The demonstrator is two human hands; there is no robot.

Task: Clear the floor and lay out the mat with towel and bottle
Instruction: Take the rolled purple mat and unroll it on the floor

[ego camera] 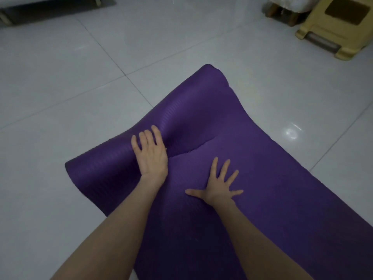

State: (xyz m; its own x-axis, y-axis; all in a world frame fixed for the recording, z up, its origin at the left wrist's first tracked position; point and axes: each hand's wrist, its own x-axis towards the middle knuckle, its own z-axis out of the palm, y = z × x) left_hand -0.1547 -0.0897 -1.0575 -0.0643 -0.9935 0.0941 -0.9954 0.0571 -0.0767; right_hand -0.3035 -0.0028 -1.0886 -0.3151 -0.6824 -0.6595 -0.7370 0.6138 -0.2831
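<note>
A purple ribbed mat (282,178) lies partly unrolled on the pale tiled floor, its rolled end (191,110) stretching from the lower left to the upper middle. My left hand (150,153) rests flat against the near side of the roll, fingers straight and pointing away. My right hand (219,186) presses on the flat part of the mat with its fingers spread wide. No towel or bottle is in view.
A yellow plastic stool (333,31) stands at the top right, with wooden furniture legs (280,11) just left of it. A dark low piece of furniture (50,9) runs along the top left. Glossy grey-white floor tiles (80,87) surround the mat.
</note>
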